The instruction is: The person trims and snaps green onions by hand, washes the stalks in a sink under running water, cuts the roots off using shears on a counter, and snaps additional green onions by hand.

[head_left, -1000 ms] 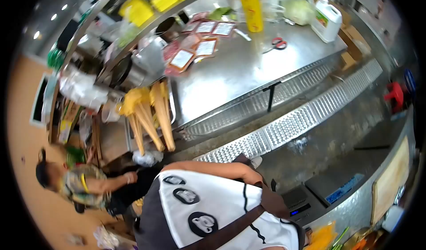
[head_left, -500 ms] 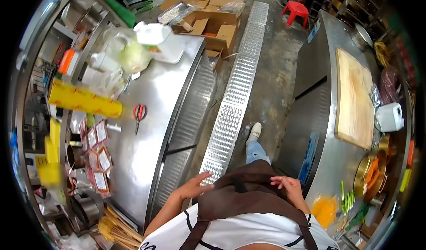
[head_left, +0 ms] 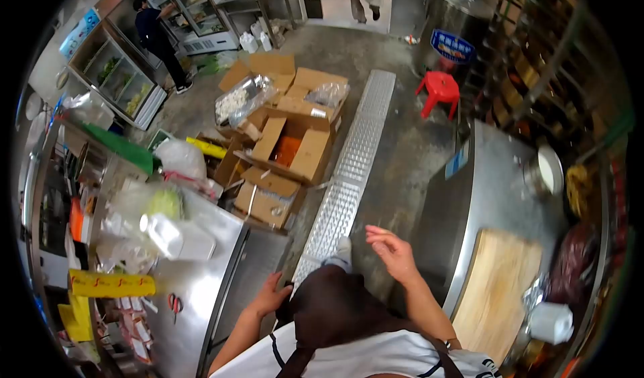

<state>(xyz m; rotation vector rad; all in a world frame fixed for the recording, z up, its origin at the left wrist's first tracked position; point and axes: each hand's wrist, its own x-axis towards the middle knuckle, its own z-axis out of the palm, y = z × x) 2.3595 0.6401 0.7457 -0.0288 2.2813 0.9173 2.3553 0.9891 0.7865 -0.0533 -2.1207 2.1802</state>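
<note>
My left hand (head_left: 270,293) hangs by the brown apron (head_left: 335,304), near the edge of the left steel table (head_left: 194,277). Its fingers are apart and nothing is in it. Out in front of my body on the right is my right hand (head_left: 391,249), empty, with fingers extended over the wet floor beside the metal floor grating (head_left: 335,210). Neither hand touches an object. Red-handled scissors (head_left: 175,306) and a white jug (head_left: 178,237) lie on the left table.
Open cardboard boxes (head_left: 312,151) stand left of the grating. A red stool (head_left: 439,91) is ahead on the right. The right counter holds a wooden cutting board (head_left: 498,291). Another person (head_left: 155,34) stands at a glass-door fridge at the far left.
The view has swung from the left table to the aisle, and the boxes are nearer. My right hand has moved forward, away from the apron.
</note>
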